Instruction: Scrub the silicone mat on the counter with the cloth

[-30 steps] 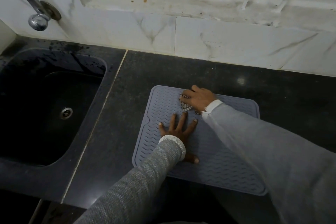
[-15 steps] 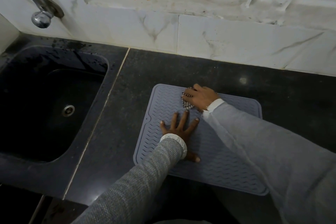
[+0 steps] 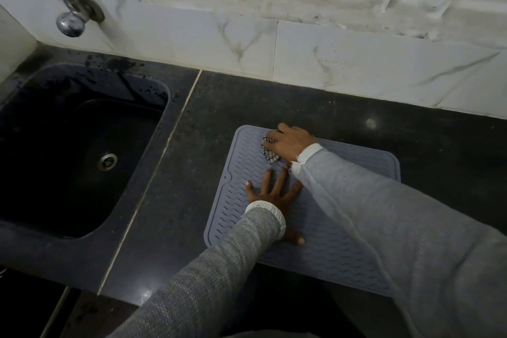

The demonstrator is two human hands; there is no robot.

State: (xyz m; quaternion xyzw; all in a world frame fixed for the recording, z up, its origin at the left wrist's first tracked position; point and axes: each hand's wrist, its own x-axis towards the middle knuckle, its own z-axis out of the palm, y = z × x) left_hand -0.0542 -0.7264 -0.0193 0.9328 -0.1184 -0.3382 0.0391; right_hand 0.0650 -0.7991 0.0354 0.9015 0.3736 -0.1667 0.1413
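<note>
A grey silicone mat with wavy ridges lies flat on the dark counter. My left hand rests on the mat's middle left with fingers spread straight, pressing it down. My right hand sits at the mat's far left corner, fingers curled over a small checked cloth that it presses onto the mat. Most of the cloth is hidden under the hand. My right sleeve covers the mat's right side.
A black sink with a metal drain lies left of the mat, past a pale seam. A metal tap juts from the white marble wall above it. The counter's front edge runs close below the mat.
My right hand has slid the cloth away from me toward the mat's far edge. My left hand stays pressed on the mat. The camera moved slightly.
</note>
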